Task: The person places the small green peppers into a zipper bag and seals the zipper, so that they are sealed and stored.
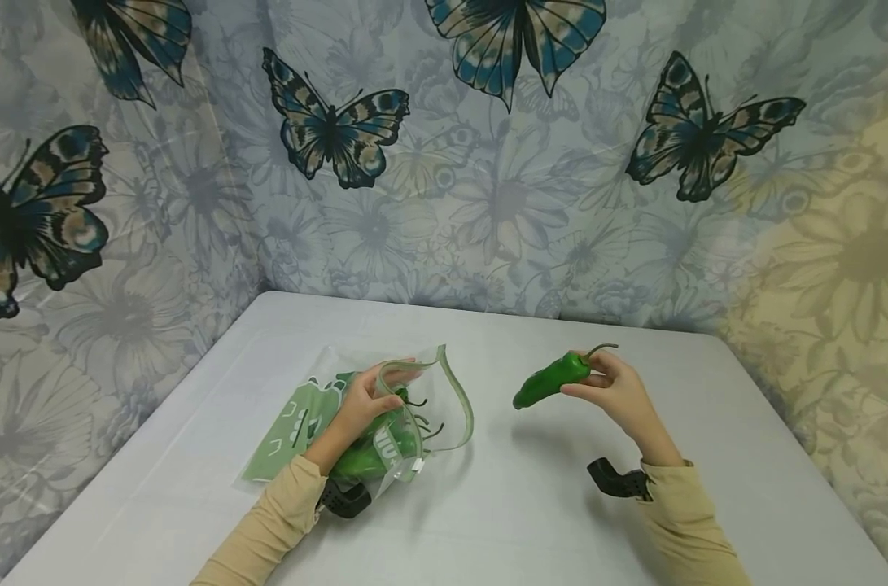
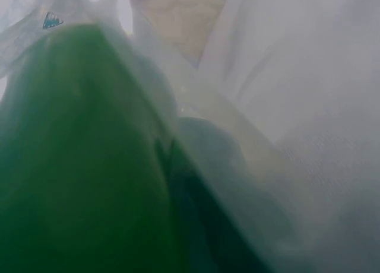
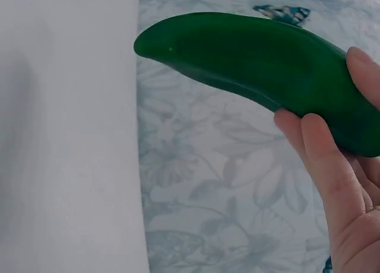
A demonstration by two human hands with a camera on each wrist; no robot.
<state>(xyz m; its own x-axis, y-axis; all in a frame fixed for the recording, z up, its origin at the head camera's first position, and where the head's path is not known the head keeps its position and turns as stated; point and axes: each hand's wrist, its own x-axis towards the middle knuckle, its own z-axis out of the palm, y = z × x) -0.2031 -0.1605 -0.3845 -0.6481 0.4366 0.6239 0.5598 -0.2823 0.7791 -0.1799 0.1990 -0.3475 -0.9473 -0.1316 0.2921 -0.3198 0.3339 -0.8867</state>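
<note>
A clear zip bag [image 1: 286, 435] with green print lies on the left of the table, its mouth gaping to the right. Several green peppers [image 1: 361, 464] are inside, thin stems pointing toward the opening. My left hand [image 1: 361, 408] holds the bag near the upper rim of its mouth, thumb in front. In the left wrist view a large green pepper [image 2: 83, 160] shows close up behind the plastic. Above the table on the right, my right hand [image 1: 619, 397] grips another long green pepper [image 1: 552, 382] near its stem end, the tip angled down-left. Its thumb and fingers wrap the pepper's sides.
The table [image 1: 502, 521] has a white cover, with its far edge against a butterfly-patterned cloth backdrop [image 1: 487, 212]. Black wrist mounts [image 1: 618, 478] sit at both tan sleeves [image 1: 696, 529].
</note>
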